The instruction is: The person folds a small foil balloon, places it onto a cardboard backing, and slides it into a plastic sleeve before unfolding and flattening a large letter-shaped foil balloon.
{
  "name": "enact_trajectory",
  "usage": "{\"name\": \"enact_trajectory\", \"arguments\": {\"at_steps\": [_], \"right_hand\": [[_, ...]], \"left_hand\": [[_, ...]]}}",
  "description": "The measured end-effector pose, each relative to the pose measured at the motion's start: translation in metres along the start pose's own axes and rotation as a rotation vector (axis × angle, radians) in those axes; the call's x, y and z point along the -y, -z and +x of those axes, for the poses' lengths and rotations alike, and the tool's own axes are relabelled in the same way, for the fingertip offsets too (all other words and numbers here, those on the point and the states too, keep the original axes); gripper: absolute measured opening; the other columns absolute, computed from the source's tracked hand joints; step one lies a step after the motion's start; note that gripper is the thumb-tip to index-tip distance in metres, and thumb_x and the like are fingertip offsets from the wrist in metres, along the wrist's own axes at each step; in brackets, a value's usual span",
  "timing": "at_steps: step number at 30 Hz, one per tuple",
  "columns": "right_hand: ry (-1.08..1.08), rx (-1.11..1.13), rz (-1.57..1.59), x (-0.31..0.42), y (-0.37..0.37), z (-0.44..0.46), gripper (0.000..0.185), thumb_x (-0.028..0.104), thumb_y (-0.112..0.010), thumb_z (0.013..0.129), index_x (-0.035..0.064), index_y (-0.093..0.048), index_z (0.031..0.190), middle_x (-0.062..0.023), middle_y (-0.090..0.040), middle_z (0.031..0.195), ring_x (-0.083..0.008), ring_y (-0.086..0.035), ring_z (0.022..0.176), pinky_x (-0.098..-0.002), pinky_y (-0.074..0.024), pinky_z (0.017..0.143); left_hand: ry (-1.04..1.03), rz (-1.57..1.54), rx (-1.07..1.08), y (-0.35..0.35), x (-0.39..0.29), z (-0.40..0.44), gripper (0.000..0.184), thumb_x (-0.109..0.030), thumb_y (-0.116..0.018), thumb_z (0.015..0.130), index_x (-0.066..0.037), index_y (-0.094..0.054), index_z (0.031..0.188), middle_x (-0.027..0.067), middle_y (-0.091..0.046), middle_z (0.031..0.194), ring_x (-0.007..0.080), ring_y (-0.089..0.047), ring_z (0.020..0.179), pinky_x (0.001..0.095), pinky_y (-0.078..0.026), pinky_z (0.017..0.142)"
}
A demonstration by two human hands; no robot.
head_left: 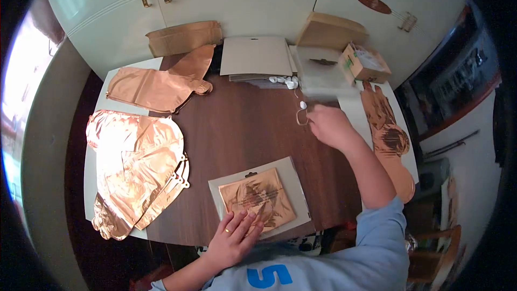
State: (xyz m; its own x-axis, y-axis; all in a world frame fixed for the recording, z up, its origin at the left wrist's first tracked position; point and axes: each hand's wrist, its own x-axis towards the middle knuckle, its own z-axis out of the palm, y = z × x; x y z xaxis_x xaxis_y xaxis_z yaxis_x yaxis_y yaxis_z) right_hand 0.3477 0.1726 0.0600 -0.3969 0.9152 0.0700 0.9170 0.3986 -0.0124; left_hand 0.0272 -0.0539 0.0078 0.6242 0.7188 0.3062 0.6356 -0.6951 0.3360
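My left hand [234, 240], a ring on one finger, lies with its fingers stretched over the lower edge of a folded rose-gold foil balloon [264, 196]. Under the balloon is a pale grey card [297, 188] with a dark hang hole at its top. Further up the table, my right hand [331, 126] is closed in a pinch on a thin string [298, 118], which hangs in a loop beside the fingertips. At the string's upper end is a small white bundle [303, 105]. More small white bundles [291, 82] lie by the card stack behind it.
Unfolded flat foil balloons [140, 156] cover the table's left side, with more [156, 89] behind. Another foil stack [385, 124] lies along the right edge. At the back are grey cards [254, 56], clear plastic sleeves [318, 70] and an open cardboard box [366, 64].
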Motion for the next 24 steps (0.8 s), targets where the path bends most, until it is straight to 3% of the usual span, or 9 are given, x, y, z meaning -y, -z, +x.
{"name": "enact_trajectory", "arguments": {"at_steps": [2,8,13,17,20,24], "right_hand": [[0.039,-0.097,0.098,0.014,0.015,0.026,0.015,0.015,-0.060,0.085,0.0046,-0.069,0.081,-0.0146,-0.063,0.091,-0.0337,-0.066,0.087,-0.0480,-0.0534,0.078],[0.149,-0.273,-0.043,-0.001,-0.031,0.114,0.013,0.014,-0.062,0.082,0.0040,-0.069,0.079,-0.0140,-0.064,0.090,-0.0334,-0.066,0.088,-0.0474,-0.0537,0.078],[0.105,-0.101,-0.067,0.003,-0.037,0.123,0.014,0.013,-0.063,0.077,0.0035,-0.071,0.080,-0.0144,-0.066,0.091,-0.0336,-0.067,0.091,-0.0463,-0.0532,0.082],[0.120,0.046,-0.035,0.019,-0.030,0.097,0.007,0.013,-0.065,0.075,0.0087,-0.066,0.079,-0.0097,-0.063,0.086,-0.0314,-0.064,0.087,-0.0454,-0.0507,0.080],[0.177,0.029,0.097,0.045,-0.012,0.044,0.009,0.014,-0.065,0.074,0.0073,-0.064,0.081,-0.0110,-0.065,0.085,-0.0322,-0.065,0.085,-0.0460,-0.0509,0.076],[0.044,0.013,0.560,0.076,0.021,-0.056,0.013,0.010,-0.070,0.075,0.0045,-0.060,0.081,-0.0117,-0.065,0.076,-0.0276,-0.066,0.069,-0.0385,-0.0528,0.065]], "left_hand": [[0.006,-0.009,0.013,-0.001,0.000,0.000,0.052,-0.017,-0.069,0.079,-0.013,-0.063,0.130,0.0154,-0.059,0.133,0.0339,-0.057,0.122,0.0517,-0.044,0.105],[-0.022,0.021,0.020,0.003,0.001,0.001,0.053,-0.016,-0.070,0.077,-0.012,-0.063,0.130,0.0147,-0.059,0.133,0.0334,-0.057,0.121,0.0505,-0.044,0.105],[-0.019,0.001,0.007,-0.001,0.001,-0.002,0.047,-0.021,-0.069,0.083,-0.010,-0.063,0.128,0.0152,-0.057,0.136,0.0342,-0.053,0.128,0.0517,-0.040,0.108],[-0.023,0.017,-0.038,-0.005,0.002,-0.004,0.048,-0.023,-0.073,0.082,-0.010,-0.064,0.127,0.0158,-0.058,0.136,0.0344,-0.054,0.127,0.0517,-0.041,0.108],[0.011,-0.054,-0.039,0.003,-0.001,0.000,0.052,-0.024,-0.075,0.079,-0.010,-0.064,0.128,0.0163,-0.060,0.131,0.0358,-0.056,0.122,0.0527,-0.041,0.106],[0.028,-0.077,-0.013,0.006,-0.003,-0.003,0.057,-0.030,-0.077,0.077,-0.008,-0.063,0.128,0.0189,-0.056,0.136,0.0393,-0.053,0.126,0.0565,-0.038,0.109]]}}
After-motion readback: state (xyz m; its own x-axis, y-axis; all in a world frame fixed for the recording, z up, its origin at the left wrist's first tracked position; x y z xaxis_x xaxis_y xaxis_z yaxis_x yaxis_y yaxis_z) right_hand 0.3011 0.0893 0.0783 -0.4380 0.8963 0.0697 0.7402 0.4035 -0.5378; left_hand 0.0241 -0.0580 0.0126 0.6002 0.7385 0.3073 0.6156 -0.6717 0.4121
